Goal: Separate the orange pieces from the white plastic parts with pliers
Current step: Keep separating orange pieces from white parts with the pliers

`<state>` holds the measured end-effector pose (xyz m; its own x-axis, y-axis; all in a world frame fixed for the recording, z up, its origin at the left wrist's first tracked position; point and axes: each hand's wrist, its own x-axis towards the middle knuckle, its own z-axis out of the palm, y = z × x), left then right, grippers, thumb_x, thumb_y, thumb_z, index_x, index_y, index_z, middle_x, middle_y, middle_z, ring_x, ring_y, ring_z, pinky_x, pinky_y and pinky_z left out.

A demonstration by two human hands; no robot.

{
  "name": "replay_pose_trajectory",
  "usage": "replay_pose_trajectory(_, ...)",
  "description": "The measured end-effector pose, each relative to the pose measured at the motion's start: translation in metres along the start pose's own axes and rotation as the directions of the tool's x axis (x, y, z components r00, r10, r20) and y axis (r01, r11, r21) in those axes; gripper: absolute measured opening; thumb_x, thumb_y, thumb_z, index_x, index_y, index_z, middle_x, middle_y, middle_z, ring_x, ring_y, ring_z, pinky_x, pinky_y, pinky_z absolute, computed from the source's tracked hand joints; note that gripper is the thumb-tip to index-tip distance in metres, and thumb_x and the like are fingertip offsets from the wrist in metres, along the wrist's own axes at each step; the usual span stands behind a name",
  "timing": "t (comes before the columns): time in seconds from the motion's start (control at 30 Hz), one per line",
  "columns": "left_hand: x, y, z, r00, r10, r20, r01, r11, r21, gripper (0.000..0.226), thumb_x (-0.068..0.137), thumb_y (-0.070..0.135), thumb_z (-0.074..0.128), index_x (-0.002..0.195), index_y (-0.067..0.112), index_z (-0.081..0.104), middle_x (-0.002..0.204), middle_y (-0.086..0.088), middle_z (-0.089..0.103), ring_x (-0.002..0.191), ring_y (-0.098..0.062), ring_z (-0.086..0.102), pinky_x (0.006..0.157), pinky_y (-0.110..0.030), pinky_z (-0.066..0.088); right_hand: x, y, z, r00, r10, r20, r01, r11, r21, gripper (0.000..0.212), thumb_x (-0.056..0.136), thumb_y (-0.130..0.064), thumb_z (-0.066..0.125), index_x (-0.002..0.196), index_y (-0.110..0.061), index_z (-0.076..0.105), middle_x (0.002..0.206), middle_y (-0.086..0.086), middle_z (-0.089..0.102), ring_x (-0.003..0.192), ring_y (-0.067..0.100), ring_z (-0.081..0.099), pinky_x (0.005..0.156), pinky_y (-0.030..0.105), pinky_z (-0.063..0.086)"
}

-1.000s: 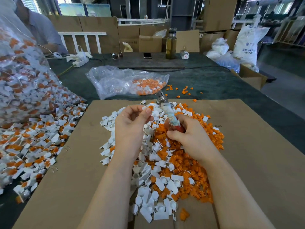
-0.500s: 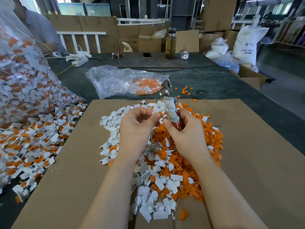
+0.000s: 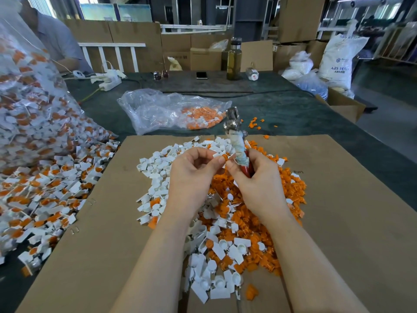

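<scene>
A white part with its orange piece [image 3: 223,157] still seated is pinched in the left hand [image 3: 191,175], above the sorted pile on the cardboard. The pliers [image 3: 237,141] are gripped by the right hand [image 3: 255,177], long axis near upright, head pointing away. Next, presumably, the head must be brought round onto the orange piece.

Bright, even daylight; soft shadows; wide-angle edge bending.
</scene>
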<state>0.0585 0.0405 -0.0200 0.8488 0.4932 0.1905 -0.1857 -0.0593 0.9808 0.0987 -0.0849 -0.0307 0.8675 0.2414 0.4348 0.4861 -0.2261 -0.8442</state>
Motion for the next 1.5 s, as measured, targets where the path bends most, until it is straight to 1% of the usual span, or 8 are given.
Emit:
replay_pose_trajectory(0.1, 0.001, -0.001, -0.004, 0.999, 0.023, -0.029, -0.024, 0.999, -0.044, 0.01, 0.086, 0.006, 0.073, 0.081, 0.012, 0.068, 0.065, 0.006, 0.07, 0.064, -0.007, 0.068, 0.063, -0.015, 0.053, 0.0, 0.0, -0.006, 0.995, 0.054, 0.081, -0.059, 0.997, 0.055, 0.005, 0.091, -0.023, 0.066, 0.094, -0.023, 0.064, 0.076, -0.018, 0.064, 0.069, 0.0, 0.059, 0.06, 0.013, 0.046)
replay_pose_trajectory(0.23, 0.005, -0.002, -0.015, 0.996, 0.053, -0.078, -0.065, 0.987, -0.15, 0.007, 0.089, 0.003, 0.07, 0.085, 0.008, 0.067, 0.066, 0.007, 0.069, 0.064, -0.008, 0.067, 0.067, -0.017, 0.053, 0.002, -0.001, -0.018, 0.973, 0.124, 0.195, -0.126, 0.992, -0.002, 0.008, 0.088, -0.023, 0.066, 0.096, -0.022, 0.065, 0.091, 0.002, 0.067, 0.081, 0.015, 0.061, 0.077, 0.039, 0.051)
replay_pose_trajectory(0.33, 0.007, -0.003, -0.02, 0.993, 0.059, -0.098, -0.077, 0.978, -0.193, 0.006, 0.09, 0.003, 0.068, 0.087, 0.009, 0.067, 0.069, 0.007, 0.069, 0.066, -0.008, 0.067, 0.071, -0.02, 0.055, 0.003, -0.003, -0.023, 0.939, 0.158, 0.306, -0.137, 0.987, -0.088, 0.014, 0.087, -0.021, 0.067, 0.101, -0.019, 0.064, 0.096, 0.006, 0.065, 0.087, 0.019, 0.062, 0.085, 0.047, 0.051)
replay_pose_trajectory(0.53, 0.009, -0.004, -0.023, 0.994, 0.053, -0.091, -0.072, 0.975, -0.211, 0.007, 0.09, 0.003, 0.067, 0.086, 0.009, 0.068, 0.071, 0.006, 0.068, 0.067, -0.009, 0.066, 0.074, -0.023, 0.056, 0.003, -0.008, -0.02, 0.88, 0.164, 0.445, -0.099, 0.981, -0.165, 0.024, 0.086, -0.02, 0.069, 0.108, -0.016, 0.06, 0.097, 0.001, 0.064, 0.088, 0.018, 0.061, 0.082, 0.043, 0.05)
replay_pose_trajectory(0.83, 0.009, -0.003, -0.027, 0.999, 0.034, -0.038, -0.043, 0.97, -0.239, 0.01, 0.09, 0.002, 0.065, 0.085, 0.01, 0.067, 0.073, 0.003, 0.066, 0.067, -0.011, 0.064, 0.076, -0.026, 0.054, 0.003, -0.005, -0.019, 0.866, 0.159, 0.474, -0.073, 0.978, -0.196, 0.026, 0.086, -0.02, 0.067, 0.112, -0.02, 0.061, 0.095, -0.004, 0.066, 0.084, 0.012, 0.063, 0.078, 0.037, 0.052)
replay_pose_trajectory(1.07, 0.009, -0.003, -0.027, 0.999, 0.029, -0.031, -0.036, 0.964, -0.265, 0.013, 0.09, 0.001, 0.065, 0.083, 0.011, 0.067, 0.07, 0.006, 0.067, 0.065, -0.009, 0.063, 0.072, -0.022, 0.054, 0.001, 0.0, -0.016, 0.893, 0.092, 0.441, 0.015, 0.972, -0.232, 0.011, 0.088, -0.016, 0.061, 0.098, -0.022, 0.064, 0.078, -0.007, 0.061, 0.068, 0.007, 0.056, 0.056, 0.019, 0.041)
replay_pose_trajectory(1.27, 0.009, -0.003, -0.025, 0.998, 0.029, -0.048, -0.041, 0.963, -0.266, 0.014, 0.09, -0.001, 0.064, 0.082, 0.01, 0.067, 0.07, 0.004, 0.067, 0.063, -0.01, 0.061, 0.071, -0.023, 0.054, 0.001, -0.001, -0.012, 0.899, 0.092, 0.428, 0.035, 0.959, -0.28, 0.009, 0.089, -0.017, 0.058, 0.095, -0.018, 0.064, 0.082, 0.0, 0.064, 0.073, 0.018, 0.06, 0.068, 0.045, 0.052)
replay_pose_trajectory(1.5, 0.008, 0.001, -0.027, 0.999, -0.03, -0.041, 0.016, 0.949, -0.314, 0.01, 0.089, 0.003, 0.066, 0.083, 0.01, 0.068, 0.071, 0.004, 0.069, 0.065, -0.009, 0.063, 0.072, -0.024, 0.056, 0.0, 0.001, -0.009, 0.911, 0.056, 0.408, 0.083, 0.945, -0.316, 0.007, 0.089, -0.025, 0.058, 0.095, -0.021, 0.062, 0.077, -0.006, 0.062, 0.069, 0.013, 0.058, 0.064, 0.044, 0.051)
